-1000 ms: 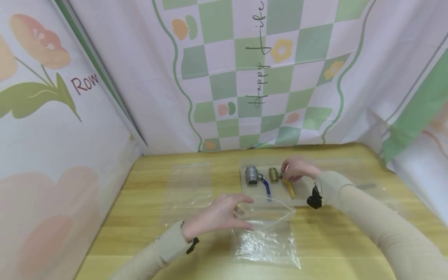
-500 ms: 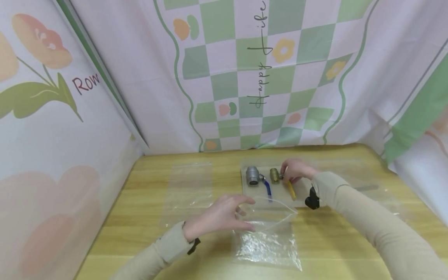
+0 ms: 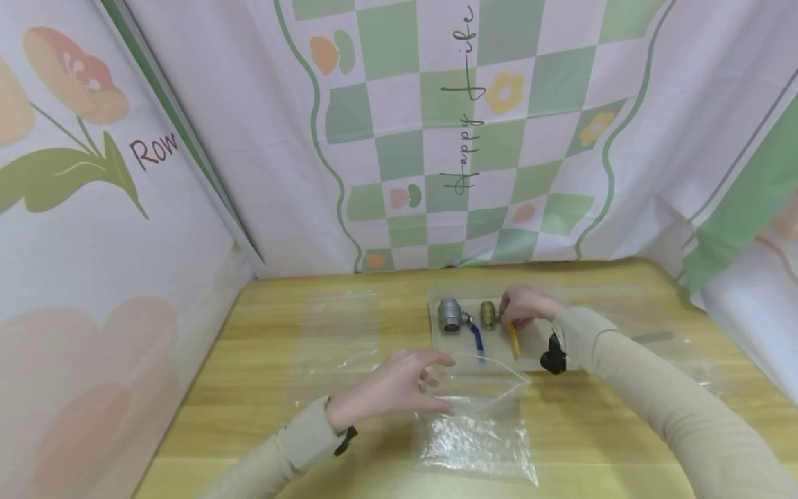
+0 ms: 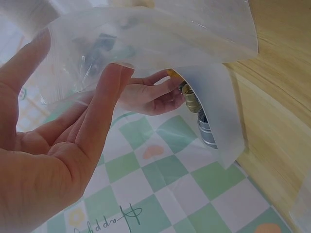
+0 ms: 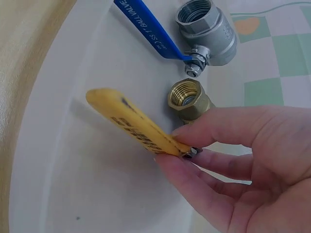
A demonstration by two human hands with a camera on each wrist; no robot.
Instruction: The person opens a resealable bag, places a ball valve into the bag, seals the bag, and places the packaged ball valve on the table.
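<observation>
My right hand (image 3: 526,305) pinches the yellow handle (image 5: 131,121) of a brass ball valve (image 3: 488,315) between thumb and fingers, close to where the handle joins the body. The valve's threaded end (image 5: 185,92) shows in the right wrist view. Left of it stands a larger silver ball valve (image 3: 449,315) with a blue lever (image 5: 150,31). Both are on a shallow white tray (image 5: 73,179). My left hand (image 3: 389,388) is at the mouth of a clear zip bag (image 3: 474,443), thumb and fingers spread wide apart, and the mouth gapes. Nothing shows inside the bag.
Another clear bag (image 3: 337,333) lies flat on the wooden table (image 3: 268,360) to the left. More clear plastic (image 3: 654,319) lies to the right of the tray. A printed curtain (image 3: 399,166) hangs along the table's far edge.
The yellow handle's free end has swung slightly left, with my right hand still pinching it. The left hand and the bag stay in place.
</observation>
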